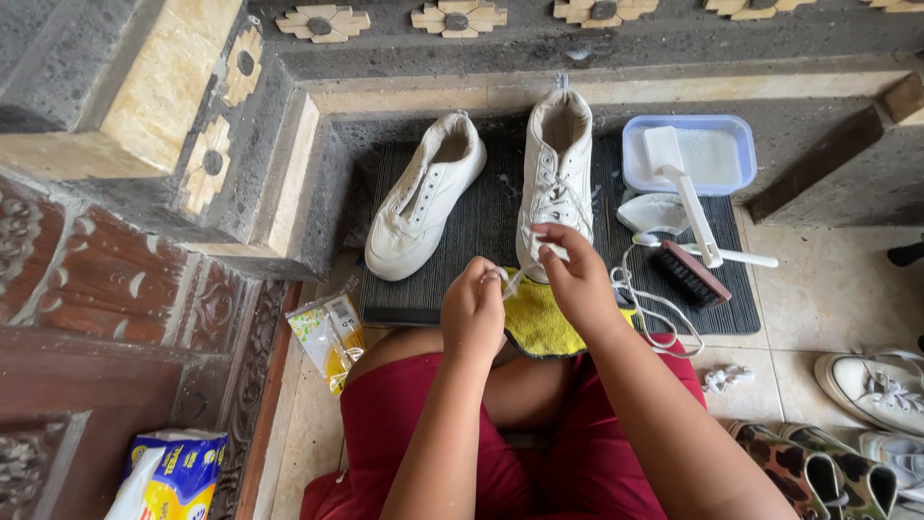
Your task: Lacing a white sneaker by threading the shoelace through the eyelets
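From the head cam I see both hands working a white shoelace (515, 280). Left hand (474, 310) is closed, fingertips pinched on the lace's near end, just above the yellow cloth (544, 325). Right hand (576, 279) is also closed, thumb and forefinger pinching the lace higher up, right at the toe of the right-hand white sneaker (556, 173). The lace runs taut between the two pinches, and beyond the right hand it meets that sneaker's lowest eyelets; I can't tell which eyelet. That sneaker lies toe toward me on the dark ribbed mat (481, 217), partly laced. The other white sneaker (423, 197) sits beside it to the left, tilted, well apart from both hands. A loose white lace (654, 310) curls just right of the right wrist. Further right: brown brush (689, 273), white-handled brush (685, 188) resting across a blue tray (733, 130).
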